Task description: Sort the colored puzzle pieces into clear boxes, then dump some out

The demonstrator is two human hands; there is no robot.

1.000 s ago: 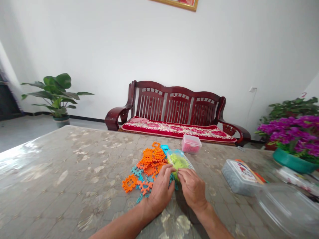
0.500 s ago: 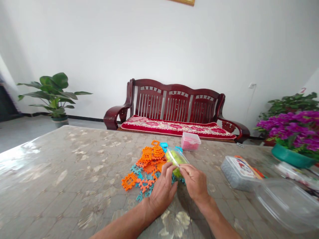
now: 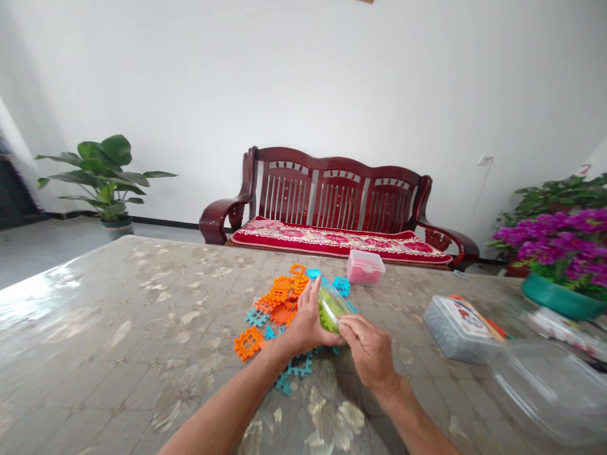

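A small clear plastic box of green pieces is tilted up on its side above the table. My left hand grips its left side, fingers wrapped round it. My right hand pinches its near right edge. Orange building pieces and teal pieces lie scattered on the table around and under both hands. A single orange square piece lies nearest to my left forearm.
A clear box of pink pieces stands behind the pile. To the right lie a lidded box with a printed label and a large clear lid. A green pot of purple flowers sits far right. A red wooden bench stands beyond the table.
The box of green pieces has been lifted from lying flat and turned up on its side. My left hand has shifted from its near end to its left side; more teal pieces show beneath.
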